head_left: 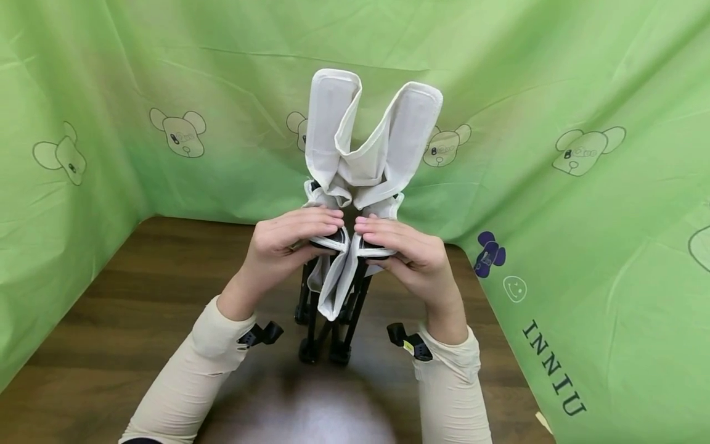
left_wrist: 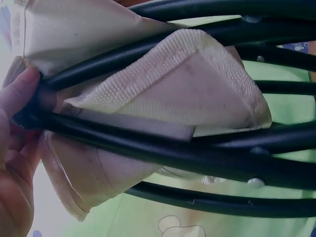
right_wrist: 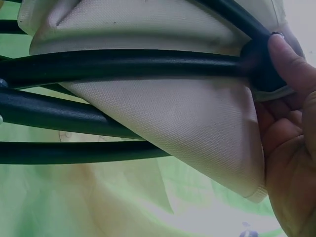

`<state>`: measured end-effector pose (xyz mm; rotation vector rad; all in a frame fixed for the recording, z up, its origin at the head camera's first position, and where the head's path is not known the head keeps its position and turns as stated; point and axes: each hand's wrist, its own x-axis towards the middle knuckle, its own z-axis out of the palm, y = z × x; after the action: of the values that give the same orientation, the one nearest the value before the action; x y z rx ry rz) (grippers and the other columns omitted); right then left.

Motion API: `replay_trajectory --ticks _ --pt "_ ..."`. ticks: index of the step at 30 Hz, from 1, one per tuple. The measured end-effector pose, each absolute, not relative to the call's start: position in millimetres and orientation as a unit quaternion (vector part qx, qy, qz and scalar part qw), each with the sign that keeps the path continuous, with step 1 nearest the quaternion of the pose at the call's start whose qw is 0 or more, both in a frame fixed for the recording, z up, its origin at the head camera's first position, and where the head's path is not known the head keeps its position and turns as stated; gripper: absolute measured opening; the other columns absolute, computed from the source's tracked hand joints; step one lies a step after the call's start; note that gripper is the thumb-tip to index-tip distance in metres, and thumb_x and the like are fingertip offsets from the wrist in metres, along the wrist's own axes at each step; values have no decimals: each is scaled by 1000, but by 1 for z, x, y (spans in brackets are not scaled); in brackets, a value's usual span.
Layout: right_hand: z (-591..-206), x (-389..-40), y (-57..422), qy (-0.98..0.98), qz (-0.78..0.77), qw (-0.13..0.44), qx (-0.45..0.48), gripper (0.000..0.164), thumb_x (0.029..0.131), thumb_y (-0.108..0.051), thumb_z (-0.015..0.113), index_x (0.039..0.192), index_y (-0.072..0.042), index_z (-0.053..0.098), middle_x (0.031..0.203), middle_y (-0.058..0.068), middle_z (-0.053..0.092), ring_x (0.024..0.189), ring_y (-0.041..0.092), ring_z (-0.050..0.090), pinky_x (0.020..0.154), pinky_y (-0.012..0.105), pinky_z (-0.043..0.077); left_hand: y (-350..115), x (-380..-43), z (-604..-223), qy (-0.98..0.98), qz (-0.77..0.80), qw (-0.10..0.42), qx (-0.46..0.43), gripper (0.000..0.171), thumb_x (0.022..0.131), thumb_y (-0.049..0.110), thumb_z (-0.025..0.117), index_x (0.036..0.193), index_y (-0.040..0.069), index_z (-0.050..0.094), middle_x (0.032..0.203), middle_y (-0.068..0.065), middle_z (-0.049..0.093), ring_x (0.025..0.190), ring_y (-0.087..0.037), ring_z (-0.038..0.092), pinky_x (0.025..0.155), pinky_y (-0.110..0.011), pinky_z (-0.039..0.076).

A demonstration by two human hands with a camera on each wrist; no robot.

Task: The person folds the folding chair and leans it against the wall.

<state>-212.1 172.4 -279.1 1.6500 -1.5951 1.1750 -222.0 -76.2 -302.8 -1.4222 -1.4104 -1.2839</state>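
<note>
A small folding chair with an off-white fabric seat and back [head_left: 326, 123] stands nearly folded in the middle of the head view. Its black tube legs [head_left: 312, 308] are drawn close together below. My left hand [head_left: 280, 240] grips the left front corner of the seat, fingers on top and thumb beneath. The right hand [head_left: 413, 250] holds the opposite corner the same way. Between them the seat fabric [head_left: 335, 293] hangs in a downward fold. Each wrist view shows a thumb against a black corner joint [left_wrist: 29, 109], with black tubes [right_wrist: 123, 66] running away from it.
The chair's feet are over a dark brown wooden tabletop [head_left: 138, 308]. Green curtain cloth [head_left: 233, 74] printed with bear heads encloses the back and both sides. A black wrist camera [head_left: 261, 334] sits on the left sleeve, another [head_left: 409, 340] on the right.
</note>
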Motion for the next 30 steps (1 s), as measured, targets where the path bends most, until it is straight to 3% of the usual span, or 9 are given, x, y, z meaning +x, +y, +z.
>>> replay_trajectory --ticks 11,30 --pt "-277 -204 184 -639 373 306 599 33 99 -7 66 121 18 65 128 28 67 128 38 62 110 55 44 -74 -225 -307 -545 -511 366 -555 28 89 8 79 110 -8 73 115 -24 73 115 -34 70 105 -55 49" --pt "-282 -213 164 -634 366 356 581 31 102 -13 64 117 13 70 122 27 70 121 38 66 105 52 49 -63 -232 -315 -521 -544 397 -524 28 88 8 79 111 -8 73 115 -20 75 117 -36 69 105 -54 50"
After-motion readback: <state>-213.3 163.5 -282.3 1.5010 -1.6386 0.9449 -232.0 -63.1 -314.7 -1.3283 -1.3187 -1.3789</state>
